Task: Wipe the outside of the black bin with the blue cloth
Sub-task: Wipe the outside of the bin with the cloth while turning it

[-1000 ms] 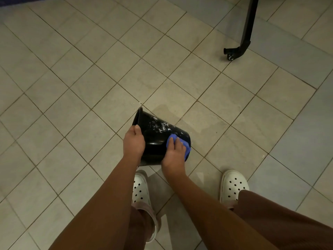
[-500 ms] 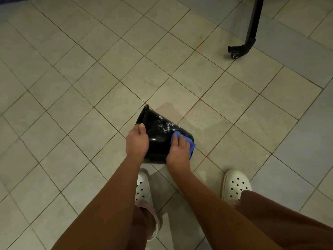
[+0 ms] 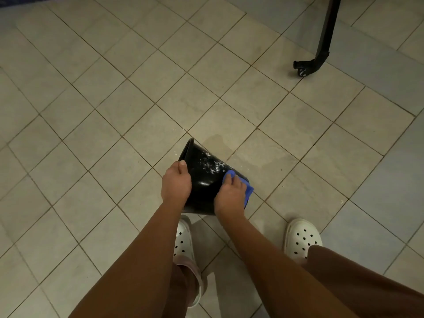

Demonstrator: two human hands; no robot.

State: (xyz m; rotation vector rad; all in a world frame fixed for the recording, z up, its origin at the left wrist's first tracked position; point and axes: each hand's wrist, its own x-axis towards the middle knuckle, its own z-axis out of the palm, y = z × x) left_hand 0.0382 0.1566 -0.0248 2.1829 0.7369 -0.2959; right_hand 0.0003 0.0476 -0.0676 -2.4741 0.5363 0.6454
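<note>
Head view: beige tiled floor [image 3: 91, 134], seemingly damp beside black bin [image 3: 204, 177].

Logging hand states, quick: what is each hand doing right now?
Left hand: closed, gripping the black bin by its rim.
Right hand: closed on the blue cloth, pressing it against the bin.
</note>
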